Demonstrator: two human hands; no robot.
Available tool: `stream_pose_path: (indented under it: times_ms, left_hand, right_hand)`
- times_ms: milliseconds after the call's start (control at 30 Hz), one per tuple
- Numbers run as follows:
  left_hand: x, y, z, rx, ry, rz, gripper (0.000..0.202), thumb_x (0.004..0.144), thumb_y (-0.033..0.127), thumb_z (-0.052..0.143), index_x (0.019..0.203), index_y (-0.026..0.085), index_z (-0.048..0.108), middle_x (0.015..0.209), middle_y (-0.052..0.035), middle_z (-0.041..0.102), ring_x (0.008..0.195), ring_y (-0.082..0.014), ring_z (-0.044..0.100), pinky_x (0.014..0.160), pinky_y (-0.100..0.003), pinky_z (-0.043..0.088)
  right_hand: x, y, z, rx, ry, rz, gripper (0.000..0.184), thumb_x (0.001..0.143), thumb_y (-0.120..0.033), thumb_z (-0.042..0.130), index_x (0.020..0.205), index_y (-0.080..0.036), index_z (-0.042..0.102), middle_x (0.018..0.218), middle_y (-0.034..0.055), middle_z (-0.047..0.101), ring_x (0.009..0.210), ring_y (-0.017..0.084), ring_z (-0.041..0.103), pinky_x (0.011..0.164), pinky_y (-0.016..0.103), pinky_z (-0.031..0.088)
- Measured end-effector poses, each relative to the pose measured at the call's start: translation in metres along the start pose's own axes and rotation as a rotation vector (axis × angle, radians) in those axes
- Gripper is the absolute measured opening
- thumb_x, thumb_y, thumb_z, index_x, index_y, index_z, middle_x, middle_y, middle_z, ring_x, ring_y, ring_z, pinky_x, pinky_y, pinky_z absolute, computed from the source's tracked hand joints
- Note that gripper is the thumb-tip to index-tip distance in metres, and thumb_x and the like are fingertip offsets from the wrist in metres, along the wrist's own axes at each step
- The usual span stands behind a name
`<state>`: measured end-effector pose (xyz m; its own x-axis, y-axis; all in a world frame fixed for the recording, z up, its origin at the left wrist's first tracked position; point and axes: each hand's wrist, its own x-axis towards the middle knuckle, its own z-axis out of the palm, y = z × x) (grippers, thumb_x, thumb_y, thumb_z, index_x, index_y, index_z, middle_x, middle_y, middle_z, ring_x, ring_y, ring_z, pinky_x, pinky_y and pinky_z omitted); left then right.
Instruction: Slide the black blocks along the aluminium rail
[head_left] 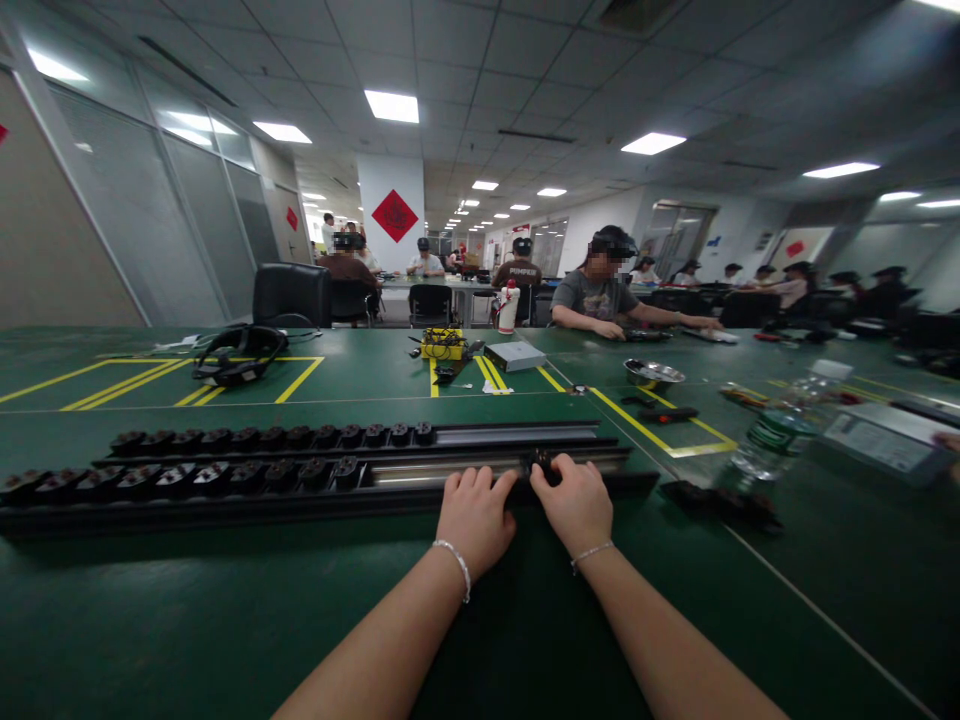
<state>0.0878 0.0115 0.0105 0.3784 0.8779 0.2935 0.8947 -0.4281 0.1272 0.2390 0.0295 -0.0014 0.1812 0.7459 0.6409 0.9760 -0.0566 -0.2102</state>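
A long black metal rail [487, 470] with a silver channel is laid across the green work mat [225, 620], just ahead of both hands. The left hand [474, 520] is rested on the rail's near edge, fingers curled loosely together. The right hand [576, 503] is pinched on a small black roller block [541, 465] seated in the channel. A row of matching black roller blocks [187, 475] is lined along the rail's left half.
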Motion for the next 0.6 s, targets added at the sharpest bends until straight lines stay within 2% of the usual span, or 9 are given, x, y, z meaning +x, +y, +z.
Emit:
stream_pose_path:
  times_ms: [300, 600]
  left_hand:
    - [0.0005, -0.0007, 0.0013, -0.001, 0.015, 0.002, 0.047, 0.074, 0.03, 0.051, 0.121, 0.032, 0.042, 0.101, -0.0039, 0.053, 0.098, -0.0226, 0.045, 0.083, -0.038, 0.03]
    - [0.0004, -0.0017, 0.0049, -0.01, 0.052, 0.02, 0.045, 0.074, 0.03, 0.05, 0.118, 0.031, 0.044, 0.099, -0.0036, 0.053, 0.095, -0.0224, 0.045, 0.082, -0.038, 0.03]
  right_hand:
    - [0.0, -0.0005, -0.0022, -0.013, -0.008, 0.024, 0.022, 0.076, -0.04, 0.047, 0.065, -0.022, 0.054, 0.062, 0.0032, 0.059, 0.069, 0.019, 0.051, 0.065, 0.028, 0.032]
    - [0.001, 0.0004, -0.0035, -0.015, -0.003, 0.016, 0.022, 0.075, -0.04, 0.048, 0.066, -0.02, 0.054, 0.063, 0.0039, 0.061, 0.069, 0.019, 0.052, 0.072, 0.031, 0.033]
